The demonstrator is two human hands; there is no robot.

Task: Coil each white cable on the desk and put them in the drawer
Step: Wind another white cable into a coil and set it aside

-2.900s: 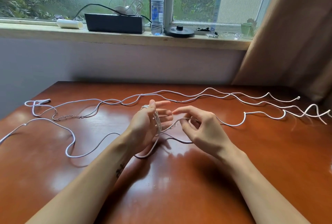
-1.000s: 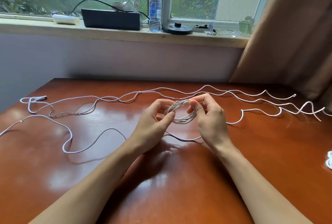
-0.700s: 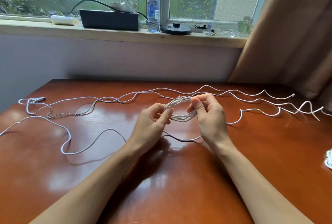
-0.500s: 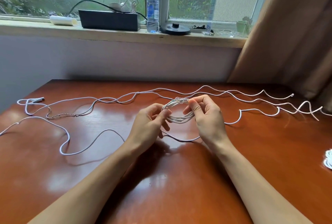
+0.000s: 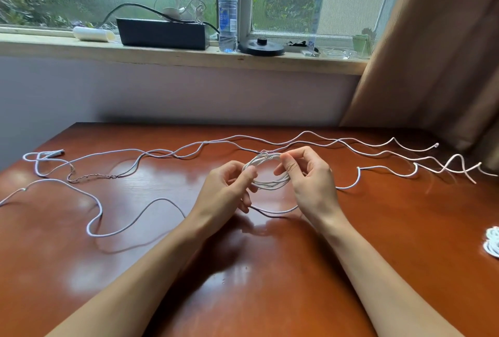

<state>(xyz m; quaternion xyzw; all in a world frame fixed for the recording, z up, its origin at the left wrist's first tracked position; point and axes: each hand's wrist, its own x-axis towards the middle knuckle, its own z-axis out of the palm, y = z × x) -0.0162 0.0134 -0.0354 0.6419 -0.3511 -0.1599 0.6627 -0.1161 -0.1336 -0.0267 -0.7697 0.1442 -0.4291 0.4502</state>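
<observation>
A small ring of thin white cable (image 5: 270, 184) hangs just above the middle of the glossy red-brown wooden desk (image 5: 243, 296), held between both hands. The left hand (image 5: 229, 190) pinches the ring's left side between thumb and forefinger, clamping the turns together so they cannot spring apart. The right hand (image 5: 310, 178) pinches the top right, thumb and forefinger closed on the strand, seemingly to lay on or tuck in the next turn. From under the hands a loose tail (image 5: 272, 212), apparently of the same cable, runs on along the desk, so the coil looks only partly wound. More long white cables (image 5: 237, 136) lie in waves along the far edge, from the left corner to the right, not yet coiled. A finished white coil (image 5: 492, 244) rests at the right edge, probably parked there until it is put away. The drawer is not in view. Behind the desk, on the window sill (image 5: 189, 58), stand a black box (image 5: 162, 32) and a clear plastic water bottle (image 5: 227, 12).
</observation>
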